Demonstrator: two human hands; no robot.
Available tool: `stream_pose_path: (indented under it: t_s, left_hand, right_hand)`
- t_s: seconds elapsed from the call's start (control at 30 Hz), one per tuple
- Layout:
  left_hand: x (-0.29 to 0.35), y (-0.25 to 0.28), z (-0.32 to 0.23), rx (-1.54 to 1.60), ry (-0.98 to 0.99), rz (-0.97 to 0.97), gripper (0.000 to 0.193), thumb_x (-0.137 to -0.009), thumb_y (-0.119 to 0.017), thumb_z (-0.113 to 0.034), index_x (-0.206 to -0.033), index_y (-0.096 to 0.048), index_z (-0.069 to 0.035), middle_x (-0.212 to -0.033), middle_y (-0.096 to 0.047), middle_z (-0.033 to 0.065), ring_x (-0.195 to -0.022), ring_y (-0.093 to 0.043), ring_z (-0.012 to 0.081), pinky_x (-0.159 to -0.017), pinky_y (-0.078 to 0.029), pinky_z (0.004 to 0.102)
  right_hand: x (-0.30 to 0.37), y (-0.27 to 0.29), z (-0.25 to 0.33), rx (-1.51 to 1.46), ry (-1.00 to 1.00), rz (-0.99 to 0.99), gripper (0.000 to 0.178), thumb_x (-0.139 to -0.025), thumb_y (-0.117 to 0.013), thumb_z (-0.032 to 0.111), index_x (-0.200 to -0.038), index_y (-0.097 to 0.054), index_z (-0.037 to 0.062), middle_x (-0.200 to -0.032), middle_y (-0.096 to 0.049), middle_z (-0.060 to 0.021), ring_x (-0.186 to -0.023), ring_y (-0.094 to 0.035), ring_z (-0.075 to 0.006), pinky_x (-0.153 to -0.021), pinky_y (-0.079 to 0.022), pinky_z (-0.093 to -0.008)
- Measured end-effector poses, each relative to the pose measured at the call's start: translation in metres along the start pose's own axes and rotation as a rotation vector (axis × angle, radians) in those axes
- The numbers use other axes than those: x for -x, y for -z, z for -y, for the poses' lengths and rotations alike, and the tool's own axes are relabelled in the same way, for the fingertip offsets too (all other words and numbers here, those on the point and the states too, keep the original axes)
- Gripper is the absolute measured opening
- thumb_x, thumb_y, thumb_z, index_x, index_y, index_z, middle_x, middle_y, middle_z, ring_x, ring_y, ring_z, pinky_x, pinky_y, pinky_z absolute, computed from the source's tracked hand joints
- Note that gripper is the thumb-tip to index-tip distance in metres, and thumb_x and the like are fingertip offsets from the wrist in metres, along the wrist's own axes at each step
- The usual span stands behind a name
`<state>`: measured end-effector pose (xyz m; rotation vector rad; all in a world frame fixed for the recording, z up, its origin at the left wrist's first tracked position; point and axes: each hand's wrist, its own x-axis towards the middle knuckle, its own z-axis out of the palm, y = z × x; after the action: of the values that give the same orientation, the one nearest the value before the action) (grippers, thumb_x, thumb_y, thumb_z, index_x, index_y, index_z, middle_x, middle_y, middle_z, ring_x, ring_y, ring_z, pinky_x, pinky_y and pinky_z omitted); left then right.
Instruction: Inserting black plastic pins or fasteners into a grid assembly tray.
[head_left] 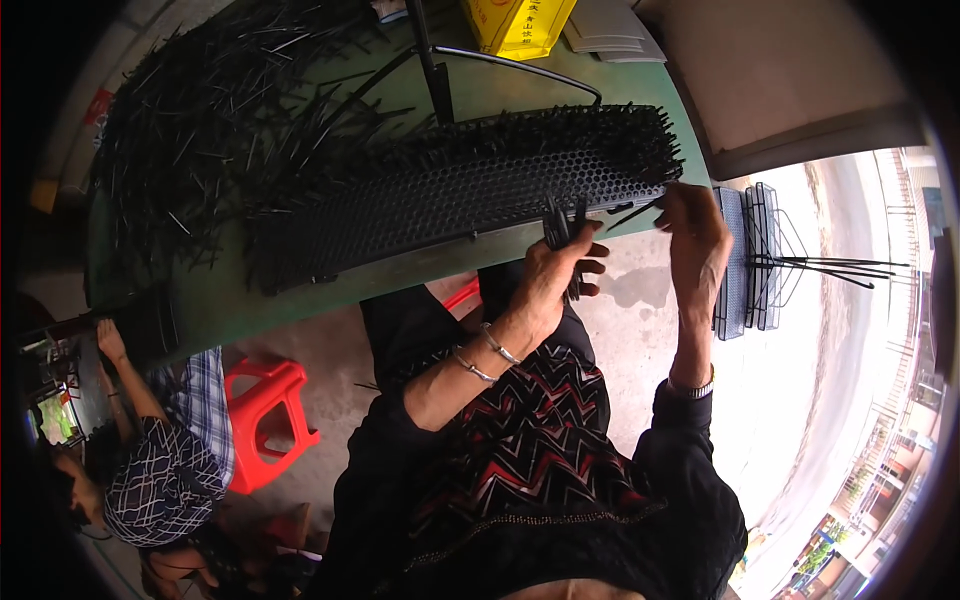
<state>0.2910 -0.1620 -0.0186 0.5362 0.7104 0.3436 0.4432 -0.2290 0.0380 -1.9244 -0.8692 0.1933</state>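
Left hand (560, 268) curled around bundle of black sticks (558, 228); right hand (694, 222) pinching single stick (632, 215) near right end of perforated panel (420, 208) on green table (230, 318). Yellow package (505, 28), dark writing on side, beyond panel.

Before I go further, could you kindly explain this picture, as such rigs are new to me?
No machine here, only bare-handed work, seen from above by a head-worn fisheye camera, which bends straight edges. The left hand grips a bundle of thin black sticks. The right hand pinches a single black stick by the right end of a long black panel full of holes, its far part bristling with black spikes. The panel is on a green table, with a large loose heap of black sticks to its left.
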Motion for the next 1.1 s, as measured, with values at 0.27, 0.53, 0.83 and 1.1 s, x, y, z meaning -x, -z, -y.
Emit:
stream_pose_path:
  t_s: [0.27,0.53,0.83,1.1]
  left_hand:
    - [-0.010,0.013,0.006,0.050,0.013,-0.022,0.026,-0.095,-0.058,-0.032,-0.098,-0.061,-0.006,-0.076,-0.062,0.0036,-0.064,-0.054,0.0112,-0.050,-0.042,0.0248]
    - [-0.007,0.007,0.003,0.040,0.039,0.020,0.022,-0.094,-0.059,-0.025,-0.102,-0.064,-0.004,-0.080,-0.064,0.0052,-0.066,-0.053,0.0093,-0.052,-0.038,0.0225]
    - [-0.001,0.005,0.005,-0.008,0.039,0.070,0.028,-0.093,-0.061,-0.028,-0.106,-0.065,-0.004,-0.088,-0.068,0.0056,-0.072,-0.053,0.0083,-0.054,-0.036,0.0207]
    - [0.005,0.003,0.004,-0.022,0.038,0.080,0.028,-0.093,-0.062,-0.029,-0.105,-0.066,-0.005,-0.091,-0.069,0.0057,-0.074,-0.053,0.0080,-0.055,-0.037,0.0207]
  right_hand:
    - [-0.022,-0.001,-0.021,0.277,0.271,-0.223,0.010,-0.094,-0.057,0.007,-0.101,-0.063,0.0031,-0.086,-0.069,-0.0054,-0.069,-0.065,-0.0103,-0.065,-0.051,-0.0235]
    - [-0.022,0.002,-0.021,0.230,0.230,-0.132,0.012,-0.090,-0.062,0.004,-0.102,-0.065,0.0029,-0.085,-0.070,-0.0066,-0.075,-0.067,-0.0114,-0.069,-0.052,-0.0244]
    - [-0.023,-0.002,-0.023,0.289,0.314,-0.126,0.012,-0.091,-0.062,0.006,-0.103,-0.066,0.0038,-0.086,-0.070,-0.0076,-0.077,-0.068,-0.0130,-0.071,-0.053,-0.0252]
    - [-0.017,-0.001,-0.020,0.308,0.278,-0.077,0.013,-0.090,-0.063,0.007,-0.103,-0.066,0.0044,-0.088,-0.071,-0.0084,-0.079,-0.069,-0.0137,-0.072,-0.053,-0.0261]
